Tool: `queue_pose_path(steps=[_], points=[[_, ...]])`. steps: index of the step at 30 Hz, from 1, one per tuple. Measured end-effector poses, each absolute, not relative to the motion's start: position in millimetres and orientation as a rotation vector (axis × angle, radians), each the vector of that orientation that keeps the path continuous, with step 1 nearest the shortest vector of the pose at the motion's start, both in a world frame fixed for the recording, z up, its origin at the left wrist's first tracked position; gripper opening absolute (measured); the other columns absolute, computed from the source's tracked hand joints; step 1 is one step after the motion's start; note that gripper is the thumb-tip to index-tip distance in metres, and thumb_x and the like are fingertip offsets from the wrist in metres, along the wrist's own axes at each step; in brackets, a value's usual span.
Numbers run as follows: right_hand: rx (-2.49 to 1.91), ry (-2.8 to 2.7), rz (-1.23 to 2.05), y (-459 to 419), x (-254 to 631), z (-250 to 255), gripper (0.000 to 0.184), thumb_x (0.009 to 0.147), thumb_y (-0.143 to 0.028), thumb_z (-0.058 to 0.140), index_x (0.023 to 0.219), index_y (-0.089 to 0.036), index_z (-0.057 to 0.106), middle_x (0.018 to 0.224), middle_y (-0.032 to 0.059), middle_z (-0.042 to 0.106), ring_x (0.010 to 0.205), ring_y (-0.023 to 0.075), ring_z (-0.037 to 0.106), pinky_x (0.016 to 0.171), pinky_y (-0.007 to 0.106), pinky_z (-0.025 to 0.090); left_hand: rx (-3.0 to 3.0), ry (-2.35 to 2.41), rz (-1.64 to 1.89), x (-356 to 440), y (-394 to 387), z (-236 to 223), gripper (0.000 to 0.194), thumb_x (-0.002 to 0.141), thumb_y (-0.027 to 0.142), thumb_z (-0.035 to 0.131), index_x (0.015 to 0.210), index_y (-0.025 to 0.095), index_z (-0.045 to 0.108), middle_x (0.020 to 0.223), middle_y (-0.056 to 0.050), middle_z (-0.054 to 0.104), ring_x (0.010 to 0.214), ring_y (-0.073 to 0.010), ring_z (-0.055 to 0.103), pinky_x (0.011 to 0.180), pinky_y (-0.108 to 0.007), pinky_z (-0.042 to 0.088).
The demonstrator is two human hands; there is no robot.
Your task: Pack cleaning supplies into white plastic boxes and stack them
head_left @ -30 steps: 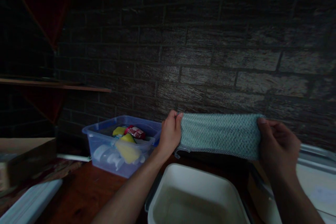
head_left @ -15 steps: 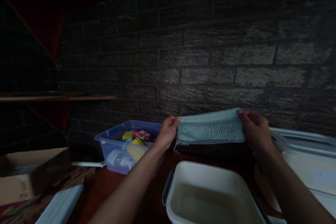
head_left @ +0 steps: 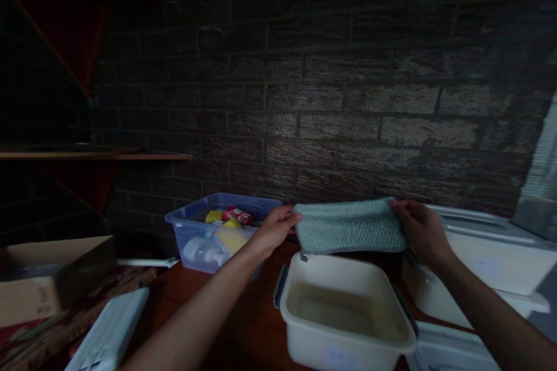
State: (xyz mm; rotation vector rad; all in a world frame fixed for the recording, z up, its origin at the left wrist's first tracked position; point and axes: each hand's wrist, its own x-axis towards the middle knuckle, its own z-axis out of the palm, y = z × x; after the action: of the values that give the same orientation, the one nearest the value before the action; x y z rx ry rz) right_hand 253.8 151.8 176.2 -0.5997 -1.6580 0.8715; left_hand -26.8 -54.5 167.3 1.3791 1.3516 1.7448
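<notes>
Left hand [head_left: 273, 229]: we pinch the left edge of a teal cloth [head_left: 350, 225] between thumb and fingers. Right hand [head_left: 421, 228]: we grip the cloth's right edge the same way. Cloth: stretched flat between both hands, held in the air just above the far rim of a white tub [head_left: 348, 316]. Blue bin [head_left: 217, 232]: left of the cloth, holding bottles and packets. White lidded container [head_left: 478, 255]: at right. Cardboard box [head_left: 47, 278]: far left.
</notes>
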Motion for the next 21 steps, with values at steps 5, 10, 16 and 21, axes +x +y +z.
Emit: queue_pose_path(steps=[5,10,16,21], points=[[-0.674,-1.759,0.829,135.5,278.0,163.1,0.050,0.082,-0.063,0.069,0.086,-0.014,0.066,0.061,-0.0027,0.054,0.051,0.0108,0.044,0.045,0.022,0.030,1.518,1.461,1.700,-15.6,-56.1,159.6,0.036,0.087,0.050,0.065,0.089,0.014,0.065,0.084,-0.007,0.072,0.076,-0.0187,0.067,0.078,-0.033,0.054],[-0.756,-1.875,0.801,120.0,284.9,155.4,0.043,0.090,-0.060,0.059,0.088,-0.017,0.063,0.058,-0.0035,0.054,0.043,0.0118,0.047,0.039,0.023,0.035,1.669,1.793,1.704,-13.1,-53.9,157.1,0.031,0.097,0.048,0.050,0.089,0.019,0.059,0.075,0.000,0.062,0.068,-0.0173,0.059,0.064,-0.027,0.047],[-0.873,-2.138,0.629,108.4,280.4,150.2,0.033,0.096,-0.048,0.050,0.088,-0.019,0.064,0.047,-0.0031,0.055,0.034,0.0144,0.049,0.035,0.024,0.032,1.903,2.216,1.380,-10.3,-62.9,154.9,0.019,0.096,0.030,0.053,0.082,0.022,0.062,0.079,-0.004,0.065,0.081,-0.0221,0.063,0.075,-0.030,0.041],[-0.943,-2.369,0.389,97.5,265.6,148.9,0.025,0.096,-0.032,0.051,0.082,-0.020,0.068,0.058,0.0034,0.067,0.048,0.0169,0.063,0.047,0.025,0.038,1.962,2.362,0.983,0.7,-64.7,139.8,0.015,0.096,0.023,0.052,0.089,0.021,0.066,0.086,-0.010,0.072,0.087,-0.0262,0.070,0.075,-0.032,0.042]])
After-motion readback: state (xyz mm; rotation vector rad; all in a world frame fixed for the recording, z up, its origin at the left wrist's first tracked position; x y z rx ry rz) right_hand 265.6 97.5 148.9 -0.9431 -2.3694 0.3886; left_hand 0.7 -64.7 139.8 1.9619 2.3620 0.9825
